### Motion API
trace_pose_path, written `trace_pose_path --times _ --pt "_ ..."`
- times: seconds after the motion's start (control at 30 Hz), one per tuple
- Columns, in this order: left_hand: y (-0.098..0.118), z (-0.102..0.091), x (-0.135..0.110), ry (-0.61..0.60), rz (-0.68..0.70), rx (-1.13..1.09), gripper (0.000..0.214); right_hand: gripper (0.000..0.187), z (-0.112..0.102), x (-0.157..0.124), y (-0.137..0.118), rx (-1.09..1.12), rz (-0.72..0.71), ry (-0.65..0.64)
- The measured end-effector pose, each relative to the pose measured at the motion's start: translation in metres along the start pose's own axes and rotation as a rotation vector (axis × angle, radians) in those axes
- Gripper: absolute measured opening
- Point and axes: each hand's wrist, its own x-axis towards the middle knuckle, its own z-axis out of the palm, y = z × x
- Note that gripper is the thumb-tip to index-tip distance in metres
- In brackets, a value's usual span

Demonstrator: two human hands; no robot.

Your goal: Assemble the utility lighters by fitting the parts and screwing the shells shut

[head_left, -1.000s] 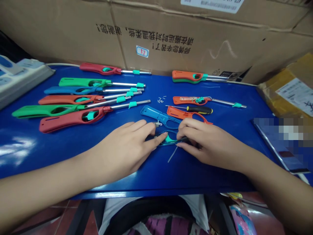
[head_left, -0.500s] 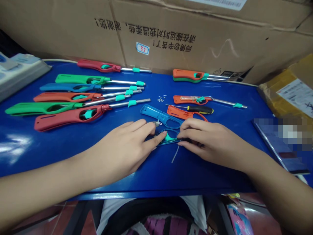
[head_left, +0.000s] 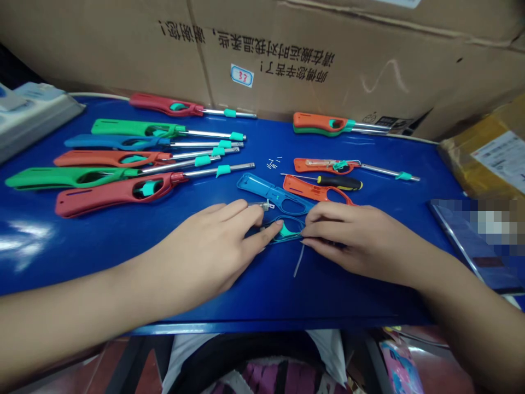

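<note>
Barely any shift over the last second: you've got the blue handle shell (head_left: 293, 238) low on the worktop (head_left: 361, 298), in front of the other blue half (head_left: 266, 188). Left hand (head_left: 221, 241) grasps it, one digit still on the teal trigger (head_left: 286, 232). Right hand (head_left: 361, 241) stays bunched at the shell's right end; can't tell what that grip has hold of. Only the thin clear strip (head_left: 299, 261) has swung, now hanging steeper. Reads as fine adjusting at that end, shell not yet closed.
</note>
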Motion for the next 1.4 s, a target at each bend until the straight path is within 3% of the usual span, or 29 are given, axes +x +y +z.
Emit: trace_pose_path --times 0.4,0.6,0.93,1.4 --pt "-0.0028 -0.0012 0.0014 0.046 0.004 -0.077 0.039 0.018 -0.005 -0.0015 0.0008 -0.141 -0.079 0.029" --pt "-0.0066 -0.0003 0.0024 0.121 0.037 -0.129 0.03 0.021 -0.0079 -0.0022 0.0024 -0.121 -0.124 0.085" --pt "-0.0063 -0.0036 0.0012 0.214 0.075 -0.129 0.027 0.022 -0.0076 -0.002 0.0024 -0.152 -0.142 0.062" --pt "-0.0084 -0.0038 0.0021 0.123 0.095 -0.171 0.03 0.015 -0.007 -0.0019 0.0008 -0.117 -0.126 0.019"
